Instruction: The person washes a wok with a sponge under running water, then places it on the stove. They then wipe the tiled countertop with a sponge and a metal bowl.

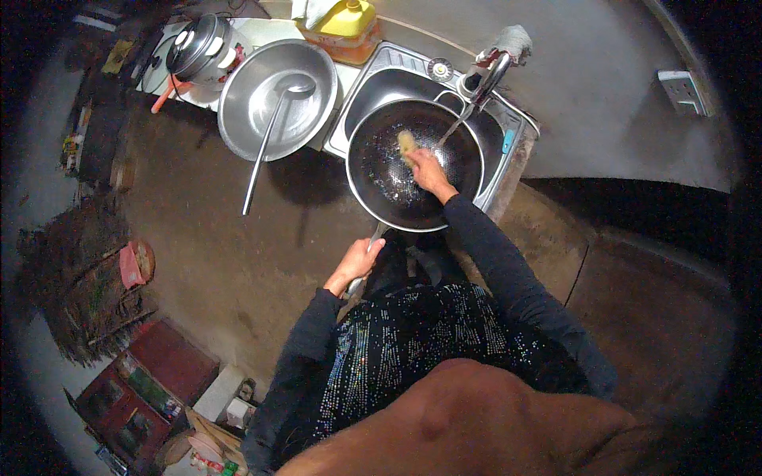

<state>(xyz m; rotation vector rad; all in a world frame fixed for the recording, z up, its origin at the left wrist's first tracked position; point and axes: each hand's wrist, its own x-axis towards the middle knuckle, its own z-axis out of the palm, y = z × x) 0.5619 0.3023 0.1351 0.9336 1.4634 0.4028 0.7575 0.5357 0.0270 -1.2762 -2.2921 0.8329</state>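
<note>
A dark wok (381,125) with a honeycomb-textured inside rests over the stainless steel sink (381,77). My left hand (358,260) is closed around its metal handle (377,233), on the near side. Inside the wok, my right hand (430,172) grips a yellowish scrubber (407,144), possibly a loofah or sponge, against the wok's surface. From the faucet (495,72), whose top is wrapped in cloth, a thin stream of water (457,126) falls into the wok beside my right hand. Wet glints cover the wok's bottom.
Left of the sink, a large metal basin (238,113) holds a long-handled ladle (262,157) that juts past the counter edge. Behind it are a lidded pot (202,50) and a yellow jug (351,24). A blue item (508,141) lies at the sink's right rim.
</note>
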